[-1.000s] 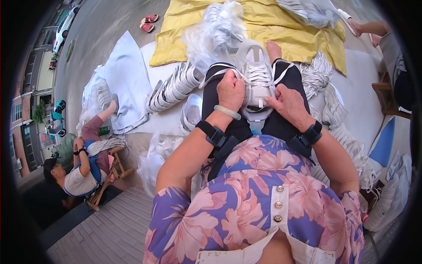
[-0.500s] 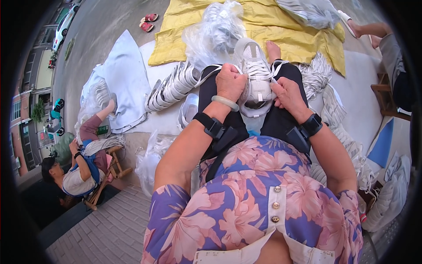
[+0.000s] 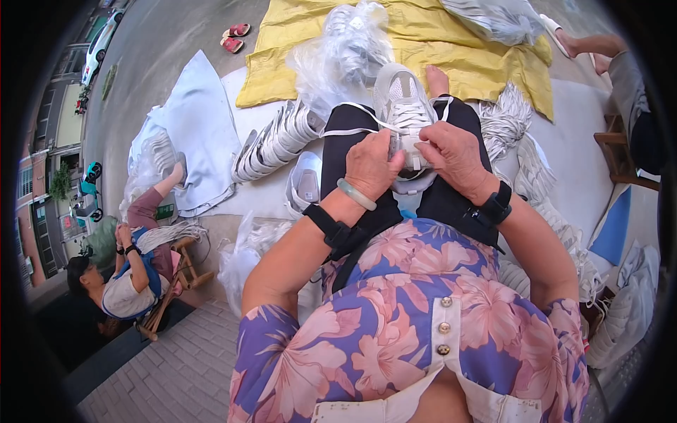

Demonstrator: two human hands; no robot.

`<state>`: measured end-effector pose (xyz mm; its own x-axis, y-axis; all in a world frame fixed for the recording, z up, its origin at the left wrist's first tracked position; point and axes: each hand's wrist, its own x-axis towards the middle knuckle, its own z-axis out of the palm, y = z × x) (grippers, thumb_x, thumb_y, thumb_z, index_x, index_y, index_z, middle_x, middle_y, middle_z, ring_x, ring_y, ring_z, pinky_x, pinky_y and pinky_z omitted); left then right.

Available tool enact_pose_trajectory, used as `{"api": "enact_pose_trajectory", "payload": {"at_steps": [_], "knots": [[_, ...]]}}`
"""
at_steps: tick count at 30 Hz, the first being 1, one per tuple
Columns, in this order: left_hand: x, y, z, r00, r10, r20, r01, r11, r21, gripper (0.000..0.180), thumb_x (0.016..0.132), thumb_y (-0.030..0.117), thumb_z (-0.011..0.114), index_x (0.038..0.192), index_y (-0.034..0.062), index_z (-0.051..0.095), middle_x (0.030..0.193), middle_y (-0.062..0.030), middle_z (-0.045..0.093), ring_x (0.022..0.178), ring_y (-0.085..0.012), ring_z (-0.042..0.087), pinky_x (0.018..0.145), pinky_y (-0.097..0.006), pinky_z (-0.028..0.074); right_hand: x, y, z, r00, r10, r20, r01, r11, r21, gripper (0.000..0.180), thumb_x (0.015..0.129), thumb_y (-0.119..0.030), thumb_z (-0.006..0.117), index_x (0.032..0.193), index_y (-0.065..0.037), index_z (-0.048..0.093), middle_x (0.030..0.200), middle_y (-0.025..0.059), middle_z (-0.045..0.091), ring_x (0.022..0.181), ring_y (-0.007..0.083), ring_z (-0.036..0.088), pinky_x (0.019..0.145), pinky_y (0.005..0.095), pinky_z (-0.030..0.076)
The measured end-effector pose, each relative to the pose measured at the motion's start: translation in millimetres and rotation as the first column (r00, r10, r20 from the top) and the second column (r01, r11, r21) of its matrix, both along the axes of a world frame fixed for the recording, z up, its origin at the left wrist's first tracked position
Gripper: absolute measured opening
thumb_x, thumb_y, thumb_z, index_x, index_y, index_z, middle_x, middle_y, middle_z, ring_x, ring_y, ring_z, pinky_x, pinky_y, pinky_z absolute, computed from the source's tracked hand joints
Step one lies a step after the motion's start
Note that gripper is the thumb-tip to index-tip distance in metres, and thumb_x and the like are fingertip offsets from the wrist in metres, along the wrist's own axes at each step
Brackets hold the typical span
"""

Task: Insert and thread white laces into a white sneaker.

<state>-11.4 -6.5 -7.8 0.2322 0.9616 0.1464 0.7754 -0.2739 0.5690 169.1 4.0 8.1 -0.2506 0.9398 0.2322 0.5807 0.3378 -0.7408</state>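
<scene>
A white sneaker point(image 3: 403, 99) rests on my lap, toe pointing away from me. My left hand point(image 3: 371, 163) grips its near left side, fingers curled at the lacing. My right hand point(image 3: 455, 151) pinches the laces on the near right side. White lace ends point(image 3: 356, 107) trail off to both sides over my black trousers. A pale green bangle and a black wrist strap sit on my left wrist, a black strap on the right.
A row of white sneakers point(image 3: 276, 137) lies on the ground to my left, one more sneaker point(image 3: 305, 185) by my knee. Clear plastic bags point(image 3: 345, 49) and a yellow cloth point(image 3: 458, 42) lie ahead. Lace bundles point(image 3: 504, 120) are at right. Another person point(image 3: 130, 275) sits on a wooden stool at lower left.
Both hands have shifted slightly up the sneaker and closed in on the laces; the sneaker stays on my lap.
</scene>
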Motion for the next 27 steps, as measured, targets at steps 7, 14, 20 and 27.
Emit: {"api": "enact_pose_trajectory", "payload": {"at_steps": [7,14,20,27], "knots": [[-5,11,2,0.964,0.007,0.267,0.023,0.994,-0.108,0.017,0.071,0.01,0.057,0.085,0.0021,0.061,0.068,-0.0151,0.058,0.064,-0.0296,0.059,0.059,-0.036,0.046,-29,16,-11,0.964,0.153,0.218,-0.187,0.971,0.148,0.01,0.07,-0.011,0.061,0.079,-0.007,0.058,0.071,0.0081,0.054,0.066,0.028,0.057,0.057,0.0382,0.045],[-7,8,-4,0.97,-0.022,0.241,0.034,0.998,-0.044,0.022,0.074,0.007,0.056,0.094,0.0013,0.062,0.077,-0.0152,0.061,0.069,-0.0288,0.061,0.062,-0.032,0.047,-17,19,-7,0.88,0.241,0.409,-0.383,0.869,0.313,0.01,0.065,-0.012,0.061,0.075,-0.011,0.057,0.068,0.0039,0.05,0.065,0.0225,0.054,0.058,0.0322,0.038],[0,1,-5,0.994,-0.037,0.105,0.03,0.997,0.072,0.019,0.073,0.009,0.06,0.091,0.0016,0.06,0.073,-0.0129,0.058,0.067,-0.0301,0.059,0.06,-0.036,0.047,92,-36,7,0.976,0.089,0.201,-0.127,0.974,0.187,0.01,0.07,-0.005,0.065,0.067,-0.007,0.055,0.061,0.0069,0.046,0.055,0.0258,0.047,0.051,0.0363,0.034],[7,0,2,0.995,-0.061,0.075,0.051,0.99,0.132,0.012,0.071,0.011,0.058,0.08,0.0033,0.057,0.074,-0.0114,0.055,0.066,-0.0301,0.057,0.058,-0.038,0.047,194,-119,-35,0.979,-0.084,0.185,0.123,0.97,-0.211,0.008,0.072,-0.004,0.062,0.07,-0.003,0.054,0.063,0.0095,0.048,0.059,0.0262,0.049,0.054,0.034,0.039]]}}
